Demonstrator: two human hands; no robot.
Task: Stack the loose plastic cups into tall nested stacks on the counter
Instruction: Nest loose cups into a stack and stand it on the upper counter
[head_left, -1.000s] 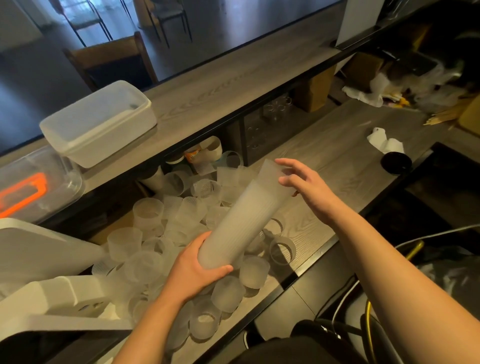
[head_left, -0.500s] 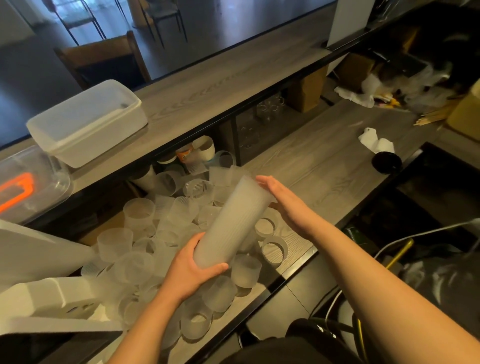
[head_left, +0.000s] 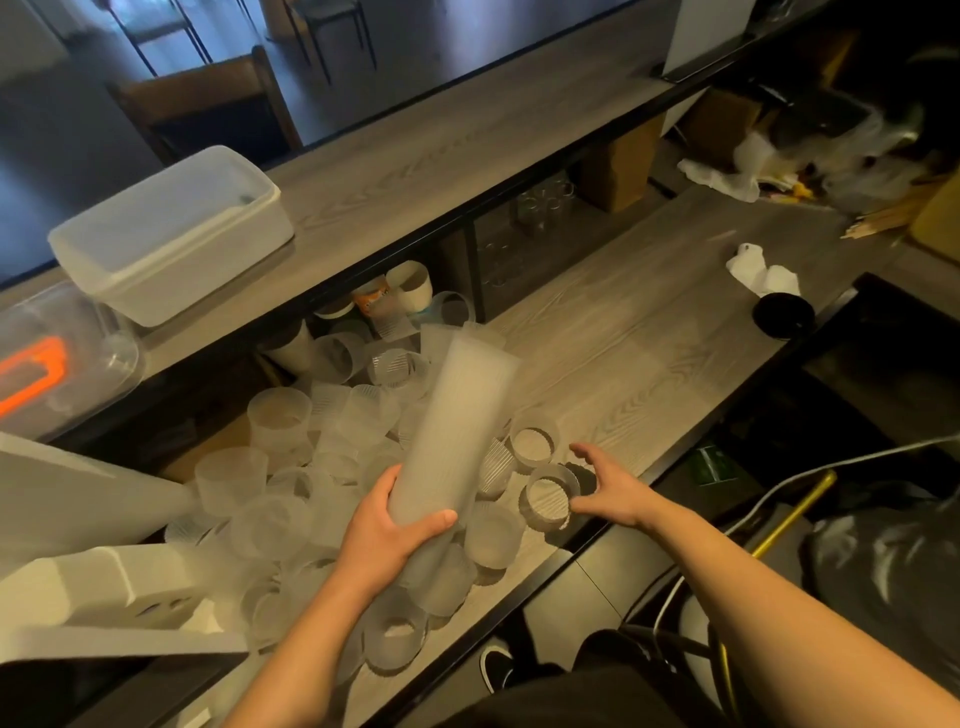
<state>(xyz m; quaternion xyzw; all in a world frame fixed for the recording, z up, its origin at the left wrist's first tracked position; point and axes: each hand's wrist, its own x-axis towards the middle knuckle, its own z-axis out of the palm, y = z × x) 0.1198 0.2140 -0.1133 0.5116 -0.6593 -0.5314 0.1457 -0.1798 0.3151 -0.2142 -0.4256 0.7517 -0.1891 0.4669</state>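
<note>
The person's left hand grips the bottom end of a tall stack of cups, fingers and thumb curled round it. The stack is up in the air and leans away from the person, over a big pile of loose cups at the left end of the counter. The right hand is spread open, fingers apart, just beside one cup that stands near the front edge of the counter. I cannot tell if the fingers touch it. Another cup stands just behind that one. A white tub sits on the high shelf at the back left. Crumpled white paper lies toward the right end.
</note>
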